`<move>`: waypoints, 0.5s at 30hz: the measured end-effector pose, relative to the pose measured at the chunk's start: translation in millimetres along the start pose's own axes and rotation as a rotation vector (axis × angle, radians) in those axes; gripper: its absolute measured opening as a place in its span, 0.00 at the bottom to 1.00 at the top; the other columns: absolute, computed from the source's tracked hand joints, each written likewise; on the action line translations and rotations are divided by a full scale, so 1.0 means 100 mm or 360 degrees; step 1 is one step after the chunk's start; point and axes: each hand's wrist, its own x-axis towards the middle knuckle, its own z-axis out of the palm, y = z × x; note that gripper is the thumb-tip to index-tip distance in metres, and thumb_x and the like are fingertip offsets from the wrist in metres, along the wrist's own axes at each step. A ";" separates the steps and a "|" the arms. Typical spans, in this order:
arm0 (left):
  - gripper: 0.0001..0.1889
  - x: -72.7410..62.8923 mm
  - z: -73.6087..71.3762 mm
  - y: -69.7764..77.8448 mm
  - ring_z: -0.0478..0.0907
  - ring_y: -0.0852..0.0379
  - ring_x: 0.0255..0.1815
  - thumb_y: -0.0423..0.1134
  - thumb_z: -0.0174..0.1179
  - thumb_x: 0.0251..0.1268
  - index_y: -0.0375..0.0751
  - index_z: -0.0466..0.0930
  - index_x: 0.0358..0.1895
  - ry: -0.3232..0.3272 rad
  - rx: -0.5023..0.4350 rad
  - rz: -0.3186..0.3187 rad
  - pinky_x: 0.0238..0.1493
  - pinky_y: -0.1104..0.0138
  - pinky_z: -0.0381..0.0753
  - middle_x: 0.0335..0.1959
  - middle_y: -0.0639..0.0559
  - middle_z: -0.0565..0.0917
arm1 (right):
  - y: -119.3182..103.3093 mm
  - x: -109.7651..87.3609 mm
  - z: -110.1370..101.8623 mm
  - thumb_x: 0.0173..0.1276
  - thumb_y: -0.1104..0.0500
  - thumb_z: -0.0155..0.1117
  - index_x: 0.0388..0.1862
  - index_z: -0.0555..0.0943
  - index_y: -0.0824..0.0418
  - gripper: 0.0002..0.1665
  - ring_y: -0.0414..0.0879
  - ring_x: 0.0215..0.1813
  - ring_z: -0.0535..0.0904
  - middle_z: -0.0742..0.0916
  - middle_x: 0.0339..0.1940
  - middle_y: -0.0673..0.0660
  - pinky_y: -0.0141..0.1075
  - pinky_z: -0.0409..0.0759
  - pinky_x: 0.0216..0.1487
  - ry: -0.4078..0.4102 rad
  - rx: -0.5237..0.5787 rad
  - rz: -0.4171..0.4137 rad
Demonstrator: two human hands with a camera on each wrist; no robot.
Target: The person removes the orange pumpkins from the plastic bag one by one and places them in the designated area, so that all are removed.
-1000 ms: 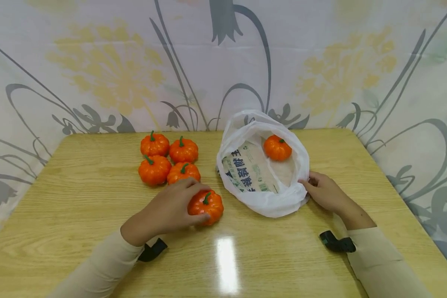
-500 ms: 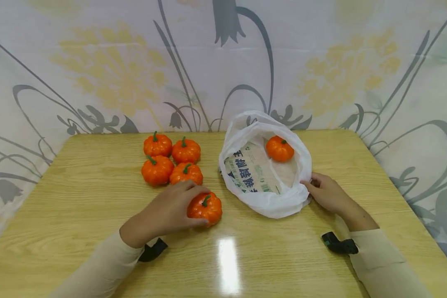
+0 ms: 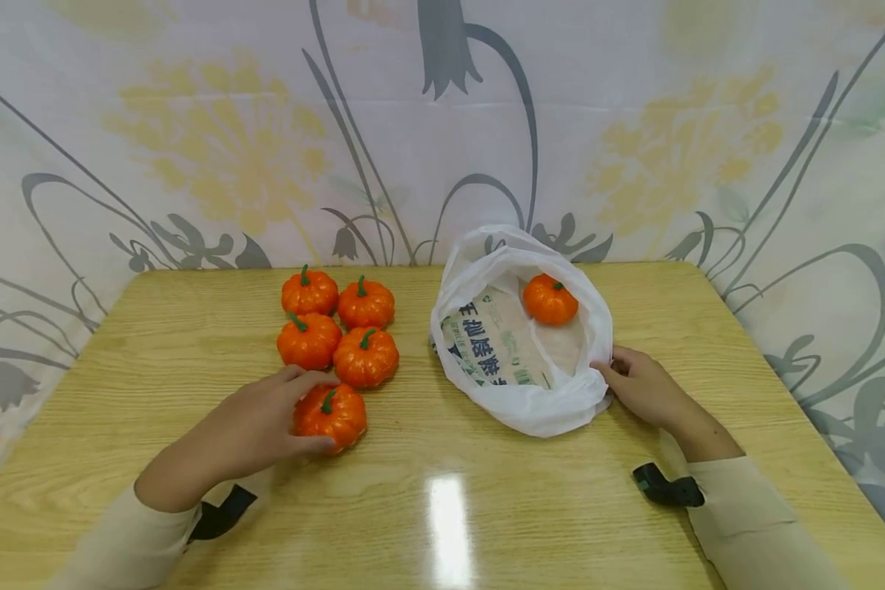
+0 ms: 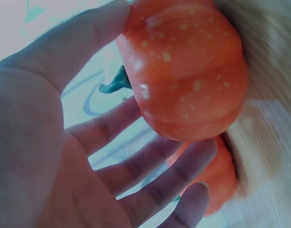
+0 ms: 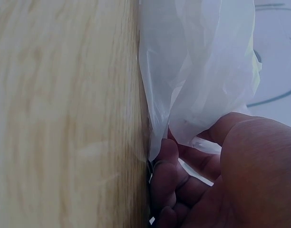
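Note:
My left hand [image 3: 254, 426] holds a small orange pumpkin [image 3: 333, 419] with a green stem, near the table's left middle. In the left wrist view the thumb lies against one side of the pumpkin [image 4: 188, 71] and the fingers reach around the other. Just beyond it sit several similar pumpkins [image 3: 366, 357] in a close group. On the right my right hand [image 3: 652, 389] pinches the rim of a white plastic bag [image 3: 542, 410]. The right wrist view shows thumb and fingers gripping the thin bag film [image 5: 202, 95]. Inside the bag lies one more pumpkin [image 3: 550, 300].
Printed lettering [image 3: 497, 340] shows on the bag's inner side. The wooden table [image 3: 546, 516] reaches back to a floral cloth [image 3: 376, 123] hanging behind it. Black wrist mounts [image 3: 667, 486] stick out from both sleeves.
My left hand has moved left with the pumpkin, bringing it close to the front of the group. The right hand stays on the bag's rim, and the bag stays in place.

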 end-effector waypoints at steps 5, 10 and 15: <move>0.37 -0.03 -0.08 -0.13 0.82 0.41 0.52 0.59 0.74 0.51 0.49 0.76 0.64 0.0045 0.0038 -0.0065 0.50 0.45 0.81 0.60 0.40 0.79 | 0.00 -0.02 0.00 0.80 0.48 0.51 0.48 0.78 0.64 0.20 0.43 0.34 0.74 0.83 0.31 0.53 0.32 0.72 0.34 -0.0004 0.0008 0.0012; 0.37 -0.05 -0.12 -0.23 0.81 0.51 0.42 0.58 0.73 0.53 0.45 0.75 0.65 0.0056 0.0036 -0.0126 0.42 0.51 0.82 0.57 0.40 0.79 | 0.01 -0.01 0.00 0.80 0.48 0.51 0.47 0.78 0.64 0.20 0.43 0.34 0.74 0.83 0.31 0.53 0.32 0.73 0.35 0.0003 -0.0005 0.0004; 0.37 -0.06 -0.13 -0.28 0.82 0.41 0.51 0.58 0.71 0.57 0.42 0.73 0.67 0.0048 0.0025 -0.0153 0.48 0.45 0.82 0.61 0.36 0.77 | 0.01 0.00 0.01 0.80 0.48 0.51 0.49 0.79 0.64 0.20 0.44 0.35 0.74 0.84 0.32 0.54 0.32 0.73 0.36 0.0006 0.0000 -0.0010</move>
